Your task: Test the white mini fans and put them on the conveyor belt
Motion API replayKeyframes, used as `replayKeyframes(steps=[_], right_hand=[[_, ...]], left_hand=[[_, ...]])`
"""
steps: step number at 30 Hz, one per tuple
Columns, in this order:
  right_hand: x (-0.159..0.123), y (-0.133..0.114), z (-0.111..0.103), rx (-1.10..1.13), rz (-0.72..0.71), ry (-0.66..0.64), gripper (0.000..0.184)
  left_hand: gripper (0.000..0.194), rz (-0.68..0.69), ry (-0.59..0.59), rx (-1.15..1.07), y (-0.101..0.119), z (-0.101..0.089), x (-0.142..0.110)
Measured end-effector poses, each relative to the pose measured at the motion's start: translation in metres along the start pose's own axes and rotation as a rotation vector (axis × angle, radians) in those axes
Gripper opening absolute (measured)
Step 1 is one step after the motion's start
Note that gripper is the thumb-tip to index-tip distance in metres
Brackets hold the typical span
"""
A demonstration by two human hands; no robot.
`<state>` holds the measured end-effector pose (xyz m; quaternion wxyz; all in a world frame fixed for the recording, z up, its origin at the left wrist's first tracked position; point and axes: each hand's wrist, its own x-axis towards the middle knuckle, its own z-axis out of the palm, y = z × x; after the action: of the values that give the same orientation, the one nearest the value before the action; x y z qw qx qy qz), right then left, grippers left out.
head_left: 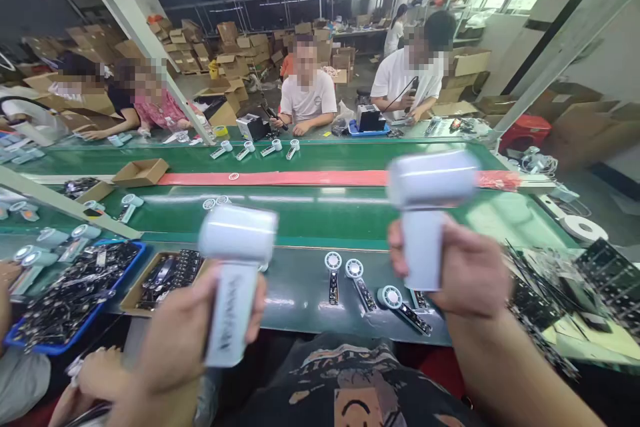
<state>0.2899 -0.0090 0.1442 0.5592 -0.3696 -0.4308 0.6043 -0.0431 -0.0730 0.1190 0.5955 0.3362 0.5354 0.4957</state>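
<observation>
My left hand (185,333) is closed around the handle of a pale blue handheld fan (235,233), whose rounded head points up; dark lettering runs down its handle. On the right, my right hand (470,267) grips another handheld fan (433,180) by the handle, raised higher and a little blurred. Between and below them, on the bench (295,293), lie several opened fan bodies with round grilles and bare circuit boards, such as one opened fan (391,297) near the front edge. One of these is partly hidden behind my right hand.
A blue tray (140,260) and a cardboard box (131,297) hold dark parts at left. Beyond runs a green conveyor (350,213) with a red strip (280,177) and more fans. Circuit boards and wires (540,280) crowd the right. Co-workers sit opposite and at my left.
</observation>
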Motion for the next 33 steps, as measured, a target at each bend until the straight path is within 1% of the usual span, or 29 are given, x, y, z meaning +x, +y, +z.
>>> replayKeyframes(steps=[1,2,3,5,7,9,11,13,17,19,22,27,33], right_hand=[[0.005,0.010,0.013,0.073,0.033,-0.010,0.036],[0.009,0.020,0.023,0.127,0.076,-0.006,0.032],[0.012,0.030,0.031,0.154,0.120,0.012,0.031],[0.015,0.048,0.039,0.144,0.176,0.070,0.036],[0.014,0.062,0.041,0.123,0.176,0.086,0.044],[0.013,0.070,0.040,0.109,0.135,0.056,0.050],[0.011,0.075,0.040,0.107,0.093,0.009,0.054],[0.011,0.078,0.040,0.117,0.059,-0.015,0.055],[0.013,0.082,0.039,0.118,0.027,-0.023,0.052],[0.015,0.083,0.038,0.114,0.030,-0.032,0.054],[0.018,0.086,0.035,0.110,0.036,-0.043,0.055],[0.023,0.091,0.030,0.060,0.048,-0.036,0.055],[0.029,0.093,0.027,0.022,0.041,-0.070,0.055]], left_hand=[[0.043,-0.017,-0.091,-0.034,0.002,0.022,0.005],[0.038,-0.035,-0.154,-0.050,0.002,0.042,0.011],[0.034,-0.041,-0.184,-0.059,0.001,0.059,0.018],[0.033,-0.001,-0.146,-0.076,-0.007,0.083,0.032],[0.039,0.073,-0.104,-0.098,-0.018,0.096,0.045],[0.048,0.145,-0.113,-0.140,-0.028,0.100,0.053],[0.054,0.184,-0.149,-0.178,-0.036,0.102,0.059],[0.057,0.195,-0.173,-0.210,-0.040,0.103,0.064],[0.064,0.193,-0.170,-0.222,-0.046,0.106,0.072],[0.064,0.197,-0.161,-0.216,-0.047,0.106,0.075],[0.059,0.192,-0.138,-0.216,-0.048,0.105,0.077],[0.060,0.137,-0.105,-0.223,-0.049,0.102,0.076],[0.058,0.179,-0.080,-0.133,-0.050,0.098,0.079]])
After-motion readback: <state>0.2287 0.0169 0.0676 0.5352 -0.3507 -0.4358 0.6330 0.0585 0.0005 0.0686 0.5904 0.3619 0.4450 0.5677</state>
